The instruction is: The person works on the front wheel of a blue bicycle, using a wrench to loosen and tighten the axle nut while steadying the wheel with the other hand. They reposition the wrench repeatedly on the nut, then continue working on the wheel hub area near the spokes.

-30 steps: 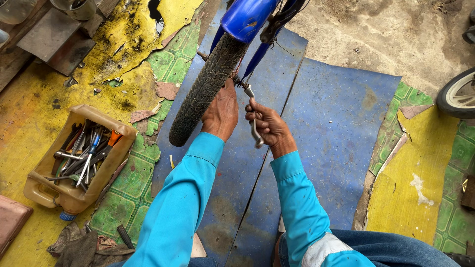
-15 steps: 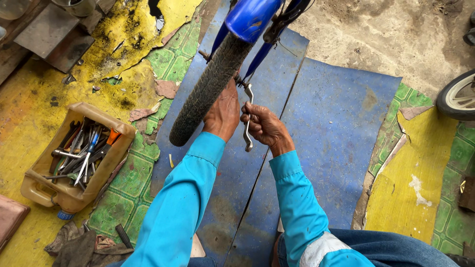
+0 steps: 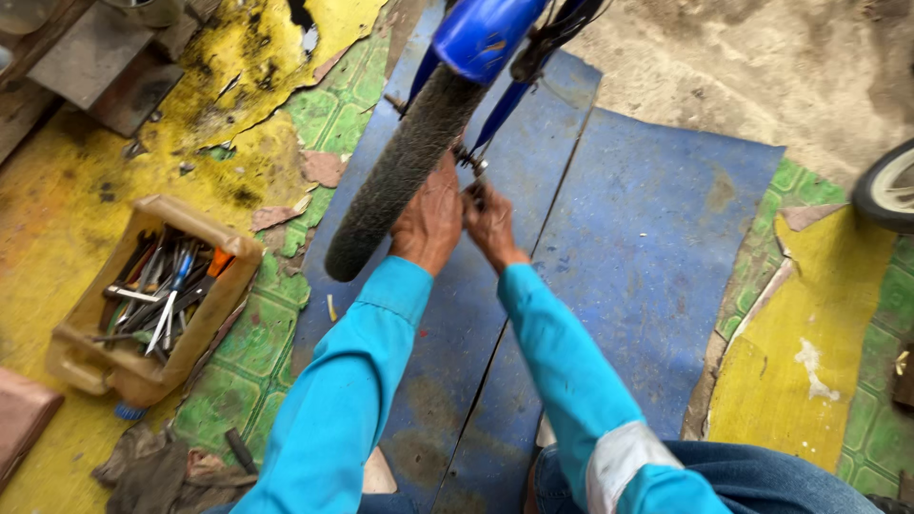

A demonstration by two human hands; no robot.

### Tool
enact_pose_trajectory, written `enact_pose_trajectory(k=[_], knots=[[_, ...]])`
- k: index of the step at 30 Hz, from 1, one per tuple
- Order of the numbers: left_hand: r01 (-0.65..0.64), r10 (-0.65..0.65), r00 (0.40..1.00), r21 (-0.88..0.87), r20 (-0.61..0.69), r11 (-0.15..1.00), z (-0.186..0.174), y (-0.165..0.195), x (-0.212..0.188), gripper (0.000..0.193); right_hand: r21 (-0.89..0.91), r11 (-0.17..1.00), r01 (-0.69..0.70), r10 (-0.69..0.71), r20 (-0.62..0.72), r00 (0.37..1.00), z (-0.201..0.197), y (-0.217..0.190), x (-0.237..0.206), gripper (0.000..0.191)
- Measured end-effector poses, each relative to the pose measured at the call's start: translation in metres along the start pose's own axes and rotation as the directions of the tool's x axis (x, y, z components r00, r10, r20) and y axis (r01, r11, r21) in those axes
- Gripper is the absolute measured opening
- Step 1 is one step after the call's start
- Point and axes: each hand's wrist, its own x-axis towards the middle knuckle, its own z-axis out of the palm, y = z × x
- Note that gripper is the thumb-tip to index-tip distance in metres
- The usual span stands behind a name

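Observation:
A small bicycle wheel with a black knobby tyre [image 3: 395,186] hangs under a blue mudguard [image 3: 486,33] and blue fork [image 3: 503,107], over a blue mat [image 3: 657,238]. My left hand [image 3: 428,224] curls around the wheel's right side just below the axle [image 3: 469,160]. Touching it, my right hand [image 3: 490,227] is closed around a metal wrench, of which only the tip shows by the axle nut. Both arms are in turquoise sleeves.
A tan plastic tool tray [image 3: 81,366] holding several wrenches and screwdrivers sits to the left on worn yellow-green flooring. Dirty rags [image 3: 157,471] lie near it. Wooden blocks [image 3: 95,57] stand at top left. Another wheel [image 3: 890,190] pokes in at the right edge.
My right hand has swung the wrench up from beside the wheel to the axle and closed in against my left hand. The wrench's long handle no longer shows.

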Motion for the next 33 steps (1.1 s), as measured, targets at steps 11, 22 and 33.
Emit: enact_pose_trajectory(k=[11, 22, 33], knots=[[0.1, -0.027, 0.975, -0.326, 0.221, 0.94, 0.005, 0.0, -0.001, 0.059, 0.072, 0.991, -0.109, 0.109, 0.005, 0.994, -0.001, -0.006, 0.002, 0.017], [0.143, -0.054, 0.958, -0.304, 0.283, 0.942, -0.014, -0.007, 0.008, 0.033, 0.219, 0.946, -0.241, 0.236, 0.049, 0.971, -0.008, -0.006, -0.013, 0.025], [0.257, -0.055, 0.925, -0.513, 0.375, 0.819, -0.008, -0.005, 0.009, 0.039, 0.661, 0.345, -0.666, 0.376, 0.552, 0.744, -0.063, -0.068, -0.029, 0.043]])
